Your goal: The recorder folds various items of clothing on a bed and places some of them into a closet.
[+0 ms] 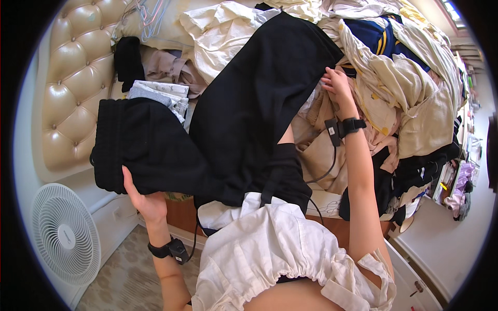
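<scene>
A pair of black trousers [244, 88] is spread across the middle, its elastic waistband [108, 145] toward the left and a leg reaching to the far side. My left hand [148, 205] grips the trousers near the waistband, thumb on top and the other fingers hidden beneath the cloth. Out at the far right edge of the leg, my right hand [338, 88] has its fingers apart, the tips at the cloth's edge; I see nothing wrapped in them. Each wrist wears a black strap with a small box.
Piles of clothes [420, 103] cover the bed at right and back. Folded clothes [161, 96] lie beside the tufted headboard [78, 83], near hangers [150, 18]. A white fan [66, 236] stands at lower left. Cables run from both wrist boxes.
</scene>
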{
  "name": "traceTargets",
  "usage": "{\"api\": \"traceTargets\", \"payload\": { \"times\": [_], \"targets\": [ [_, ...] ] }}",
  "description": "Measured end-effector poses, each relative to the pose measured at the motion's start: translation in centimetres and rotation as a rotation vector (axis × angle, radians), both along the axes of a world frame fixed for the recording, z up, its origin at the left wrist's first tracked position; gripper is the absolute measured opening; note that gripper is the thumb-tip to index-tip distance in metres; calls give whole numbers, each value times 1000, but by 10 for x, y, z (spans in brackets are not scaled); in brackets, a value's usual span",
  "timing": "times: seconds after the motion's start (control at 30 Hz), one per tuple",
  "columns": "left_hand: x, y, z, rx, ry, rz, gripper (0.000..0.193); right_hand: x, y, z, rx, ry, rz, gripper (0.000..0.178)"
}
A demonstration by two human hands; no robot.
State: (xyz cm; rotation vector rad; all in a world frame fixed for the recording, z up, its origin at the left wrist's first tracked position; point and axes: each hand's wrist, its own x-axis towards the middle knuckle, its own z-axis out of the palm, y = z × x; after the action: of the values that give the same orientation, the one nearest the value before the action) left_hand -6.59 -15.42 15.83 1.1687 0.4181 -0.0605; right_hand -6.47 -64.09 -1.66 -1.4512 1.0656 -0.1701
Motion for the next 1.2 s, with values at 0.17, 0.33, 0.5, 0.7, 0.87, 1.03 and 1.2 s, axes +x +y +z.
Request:
{"api": "traceTargets", "payload": {
  "times": [0.17,0.33,0.5,0.7,0.87,1.03,1.2],
  "targets": [
    [-7,4,-3,2,-54,-77,52,29,-11,-17,149,71,-215,51],
    [-18,15,-7,-6,-170,-160,50,34,-28,-4,-270,-533,-274,18],
    [-19,8,-5,-55,-172,-219,52,34,-64,-9,-400,-323,-201,29],
    [-16,-29,-13,797,-413,-541,49,45,10,39,-1060,34,168,75],
    [-1,-98,-2,1139,-904,-769,53,4,184,184,187,-462,1102,99],
    [5,-139,31,261,-337,-730,74,-8,233,214,241,-633,769,76],
    [-1,-152,21,843,-852,-735,89,6,202,195,303,-590,373,24]
  ]
}}
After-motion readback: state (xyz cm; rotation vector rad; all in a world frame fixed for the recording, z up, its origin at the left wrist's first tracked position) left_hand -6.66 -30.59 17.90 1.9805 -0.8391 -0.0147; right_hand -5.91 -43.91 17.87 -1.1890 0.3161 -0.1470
